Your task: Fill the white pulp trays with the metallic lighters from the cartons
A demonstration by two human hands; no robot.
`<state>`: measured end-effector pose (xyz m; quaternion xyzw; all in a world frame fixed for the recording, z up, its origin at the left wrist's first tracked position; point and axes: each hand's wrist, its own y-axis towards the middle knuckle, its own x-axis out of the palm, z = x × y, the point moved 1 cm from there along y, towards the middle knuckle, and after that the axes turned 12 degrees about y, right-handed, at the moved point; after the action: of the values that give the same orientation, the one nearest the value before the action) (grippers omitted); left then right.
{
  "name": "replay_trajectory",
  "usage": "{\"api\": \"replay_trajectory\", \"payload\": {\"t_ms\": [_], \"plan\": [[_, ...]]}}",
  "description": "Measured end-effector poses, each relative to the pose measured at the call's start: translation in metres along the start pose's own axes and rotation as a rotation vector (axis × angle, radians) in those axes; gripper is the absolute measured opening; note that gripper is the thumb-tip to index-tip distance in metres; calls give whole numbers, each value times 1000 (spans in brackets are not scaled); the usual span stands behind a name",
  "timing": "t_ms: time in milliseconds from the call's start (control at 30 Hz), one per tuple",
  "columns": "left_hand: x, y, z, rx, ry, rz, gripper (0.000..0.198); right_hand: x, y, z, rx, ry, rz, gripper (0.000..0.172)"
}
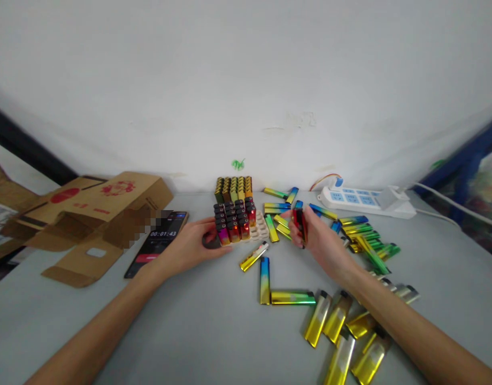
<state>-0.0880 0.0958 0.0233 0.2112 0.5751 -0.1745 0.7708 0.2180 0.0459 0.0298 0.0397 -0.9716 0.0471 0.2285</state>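
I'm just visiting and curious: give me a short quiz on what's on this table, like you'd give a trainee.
1. True or false: the right hand holds a red lighter.
2. The left hand touches: A a cup, B the tray of lighters, C scissors?
3. Fill in: the phone lies to the tray's ____.
Key: 1 true; 2 B; 3 left.

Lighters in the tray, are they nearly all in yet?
Done: several rows of lighters stand upright in the tray. In hand: the right hand holds a red lighter beside the tray, and the left hand rests against the tray's near left corner. Left: empty slots show on the tray's right side, and many loose lighters lie on the table.
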Motion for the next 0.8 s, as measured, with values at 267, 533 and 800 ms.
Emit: {"api": "replay_trajectory", "payload": {"t_ms": [267,533,800], "plan": [[-3,0,3,5,-35,-9,49,14,12,-3,-140,-324,-143,30],[-1,0,2,7,-52,-8,52,27,37,6,-352,-632,-99,26],[-2,-1,3,20,-45,-13,48,29,44,-8,-515,-920,-336,16]]}}
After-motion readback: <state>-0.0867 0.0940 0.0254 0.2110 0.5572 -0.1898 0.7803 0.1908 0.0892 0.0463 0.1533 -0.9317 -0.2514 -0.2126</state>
